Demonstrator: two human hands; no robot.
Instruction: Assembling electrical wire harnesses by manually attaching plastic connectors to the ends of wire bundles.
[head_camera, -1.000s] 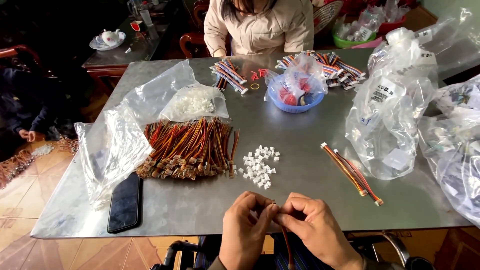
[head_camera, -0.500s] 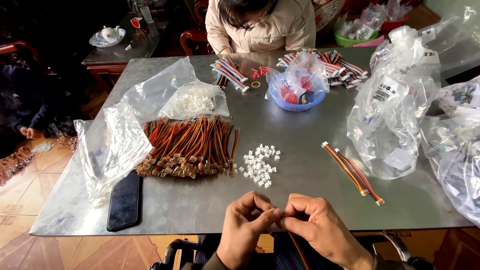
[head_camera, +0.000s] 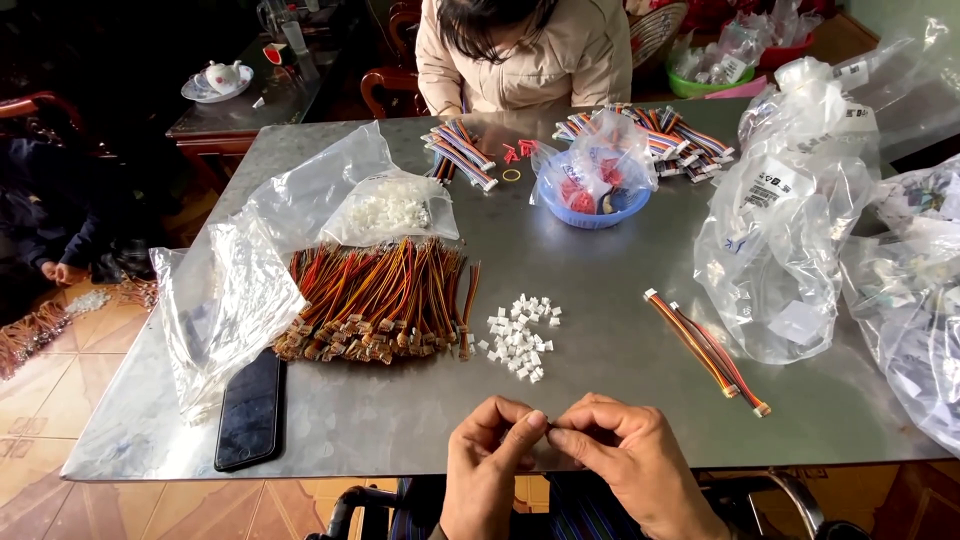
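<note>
My left hand (head_camera: 490, 465) and my right hand (head_camera: 625, 460) meet at the near table edge, fingertips pinched together on something small that the fingers hide. Just beyond them lies a loose pile of small white plastic connectors (head_camera: 520, 335). Left of that sits a big heap of red, orange and brown wire leads (head_camera: 375, 300). Two finished multicoloured wire harnesses (head_camera: 705, 350) lie to the right of my hands.
A black phone (head_camera: 250, 410) lies at the near left beside clear plastic bags (head_camera: 225, 300). A bag of white connectors (head_camera: 390, 210), a blue bowl (head_camera: 595, 200) and more harnesses (head_camera: 460, 155) sit farther back. Large bags (head_camera: 790, 220) fill the right. Another person (head_camera: 525, 50) sits opposite.
My hands have stayed at the near edge with only slight finger movement; my fingertips are pinched closer together now. Nothing on the table has moved.
</note>
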